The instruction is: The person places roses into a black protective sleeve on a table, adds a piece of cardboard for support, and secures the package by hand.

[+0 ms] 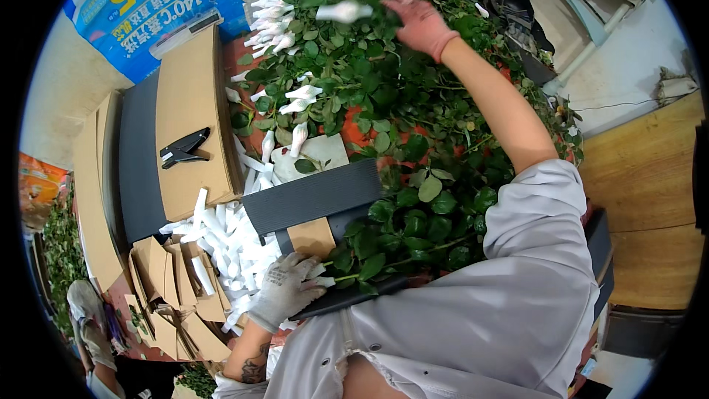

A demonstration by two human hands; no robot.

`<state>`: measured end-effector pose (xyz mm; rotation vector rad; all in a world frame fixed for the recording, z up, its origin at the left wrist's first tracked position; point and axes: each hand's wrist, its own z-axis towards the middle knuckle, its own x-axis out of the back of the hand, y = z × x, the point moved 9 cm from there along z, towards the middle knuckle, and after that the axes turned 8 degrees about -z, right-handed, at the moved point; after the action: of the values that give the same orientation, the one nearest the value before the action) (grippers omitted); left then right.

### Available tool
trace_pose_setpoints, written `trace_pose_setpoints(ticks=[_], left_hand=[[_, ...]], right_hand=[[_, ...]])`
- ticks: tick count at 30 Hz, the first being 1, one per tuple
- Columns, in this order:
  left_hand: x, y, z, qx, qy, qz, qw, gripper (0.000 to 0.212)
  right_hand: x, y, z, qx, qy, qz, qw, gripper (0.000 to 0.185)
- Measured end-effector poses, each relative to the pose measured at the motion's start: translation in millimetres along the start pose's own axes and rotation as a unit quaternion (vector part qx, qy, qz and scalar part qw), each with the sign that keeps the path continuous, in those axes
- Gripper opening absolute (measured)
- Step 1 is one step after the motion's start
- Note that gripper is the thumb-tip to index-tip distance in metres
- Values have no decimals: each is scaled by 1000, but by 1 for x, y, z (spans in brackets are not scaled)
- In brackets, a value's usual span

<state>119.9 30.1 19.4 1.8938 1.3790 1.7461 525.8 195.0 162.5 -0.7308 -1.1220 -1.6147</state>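
Note:
My right hand point(424, 25), in a pink glove, is over the pile of leafy rose stems point(404, 66). Beside its fingers is a blurred stem whose bud wears a white foam net sleeve point(344, 11); the fingertips are partly hidden in leaves, so its grip cannot be told. My left hand point(291, 286), in a grey-white glove, rests on white-sleeved flower heads at the near end of a dark tray or sheet, their leafy stems point(371, 266) running right. A dark corrugated sheet point(313, 194) lies above it, over a small cardboard piece point(312, 237). More sleeved buds point(274, 16) are stacked at the upper left.
A black stapler point(185, 148) lies on stacked cardboard point(191, 77) at left. Loose white foam sleeves point(235, 238) and cut cardboard pieces point(177, 282) sit beside my left hand. A co-worker's gloved hand point(83, 299) shows at lower left. A metal-legged frame point(587, 39) stands at upper right.

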Motion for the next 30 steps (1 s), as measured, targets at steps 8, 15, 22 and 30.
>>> trace_pose_setpoints(ticks=[8,15,22,30], left_hand=[[14,10,-8,-51,18,-25,998,56],[165,57,26,-191,237,-95,948,33],[224,49,197,-212,335,276,876,63],[142,-38,263,-1,-17,-153,988,28]], right_hand=[[-64,-42,-35,37,-96,-44,994,53],[-1,-2,-59,-33,1,44,998,45],[48,18,-50,-42,93,151,983,37],[106,123,-106,-240,200,123,942,25]])
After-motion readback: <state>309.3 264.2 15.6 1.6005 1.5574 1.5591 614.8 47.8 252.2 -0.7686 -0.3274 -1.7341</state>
